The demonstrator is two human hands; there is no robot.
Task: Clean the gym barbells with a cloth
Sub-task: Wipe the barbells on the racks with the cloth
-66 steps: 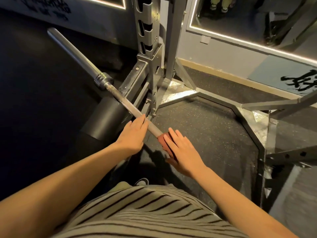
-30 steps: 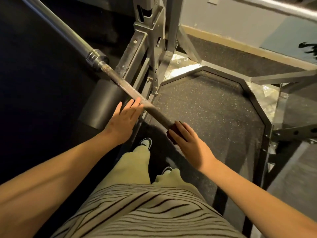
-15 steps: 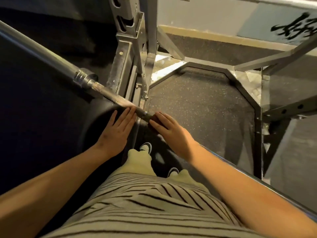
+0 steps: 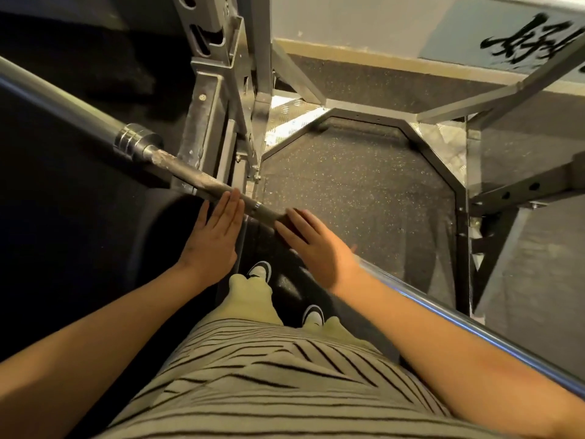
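Note:
A steel barbell (image 4: 190,176) runs diagonally from the upper left to the lower right and rests on the rack. Its thick sleeve (image 4: 63,106) and collar (image 4: 136,142) lie at the left. The shaft near the collar looks dull and smeared. My left hand (image 4: 212,239) is flat, its straight fingertips touching the shaft. My right hand (image 4: 316,248) lies along the bar just right of it, fingers straight, pressing a dark red cloth (image 4: 284,218) onto the shaft. Most of the cloth is hidden under that hand. The shiny bar continues (image 4: 474,331) under my right forearm.
The grey rack upright (image 4: 205,122) stands just behind the bar. A speckled rubber platform (image 4: 348,191) with a metal frame (image 4: 456,198) lies ahead. Rack beams (image 4: 522,188) cross at the right. My shoes (image 4: 259,270) are below the bar, and dark flooring lies to the left.
My right hand has slid the cloth up the bar toward my left hand, closing the gap between them. My left hand stays flat on the shaft. The view has tilted downward.

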